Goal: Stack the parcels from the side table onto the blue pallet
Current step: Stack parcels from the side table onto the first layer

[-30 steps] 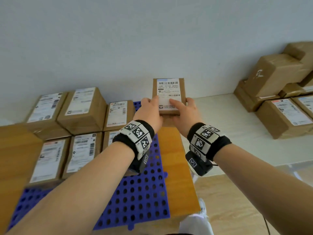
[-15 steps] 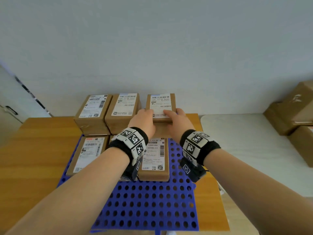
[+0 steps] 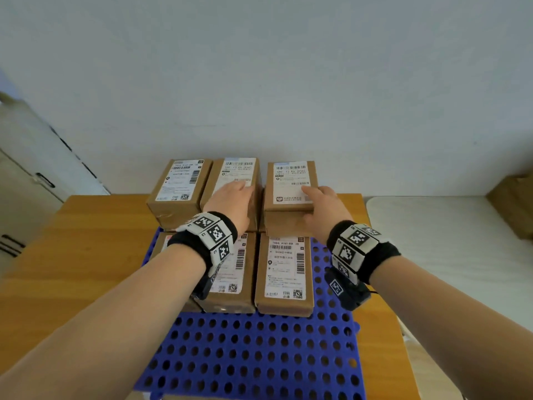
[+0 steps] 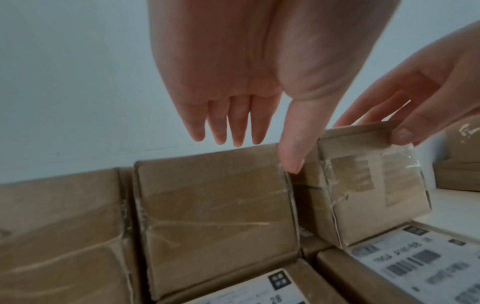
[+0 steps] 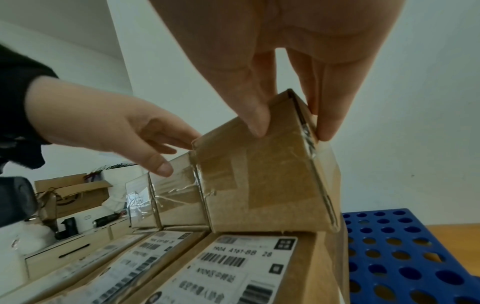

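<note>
Item: parcel in hand (image 3: 290, 186), brown carton with white shipping label up. Location: back right of the blue pallet (image 3: 259, 353), upper tier, its base on a lower parcel, level with two stacked neighbours to its left.

Right hand (image 3: 324, 210): grip pinches the near end of this parcel, thumb on the end face, fingers on the right side and top edge, as the right wrist view shows.

Left hand (image 3: 232, 202): fingers straight and spread, holding nothing; it lies over the middle back parcel (image 3: 235, 180), thumb tip at the gap between that carton and the one in hand.

Stock on pallet: back row of three raised stacks, counting the far-left parcel (image 3: 178, 183); front row one layer, including the front right parcel (image 3: 284, 272). A third front carton is mostly hidden by the left forearm.

Stock outstanding: at least one brown carton (image 3: 516, 206) shows on the white side table (image 3: 450, 255) at the frame's right edge; the full count cannot be told.

Progress, as judged: placement nearly done, release pending; more trips likely.

Edges and room: the parcel sits close beside the middle stack, a narrow gap between. Its right side lies near the pallet's right edge. The near half of the pallet is bare perforated deck. The wooden bench (image 3: 72, 255) carries the pallet; the wall stands just behind the back row.
</note>
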A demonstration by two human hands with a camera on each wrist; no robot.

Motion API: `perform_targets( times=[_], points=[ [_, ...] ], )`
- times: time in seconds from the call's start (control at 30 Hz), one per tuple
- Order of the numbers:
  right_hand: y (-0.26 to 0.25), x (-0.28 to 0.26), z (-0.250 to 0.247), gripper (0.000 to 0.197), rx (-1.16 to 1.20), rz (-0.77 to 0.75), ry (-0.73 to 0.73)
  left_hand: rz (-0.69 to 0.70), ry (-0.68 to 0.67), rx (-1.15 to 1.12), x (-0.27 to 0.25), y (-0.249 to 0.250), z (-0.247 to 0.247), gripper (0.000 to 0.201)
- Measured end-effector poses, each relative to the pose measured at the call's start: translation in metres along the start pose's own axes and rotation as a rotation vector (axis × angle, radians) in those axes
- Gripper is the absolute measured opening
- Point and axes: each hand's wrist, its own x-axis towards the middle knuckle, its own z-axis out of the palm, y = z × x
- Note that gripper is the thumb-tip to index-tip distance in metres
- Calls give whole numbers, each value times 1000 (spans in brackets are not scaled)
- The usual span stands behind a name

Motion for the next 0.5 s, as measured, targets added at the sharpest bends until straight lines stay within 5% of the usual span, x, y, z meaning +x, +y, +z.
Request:
perform_targets(
  times=[0.5],
  points=[
    [-26,8,12,58,-101,71,27,149,29,-75,8,-32,11,41]
  ],
)
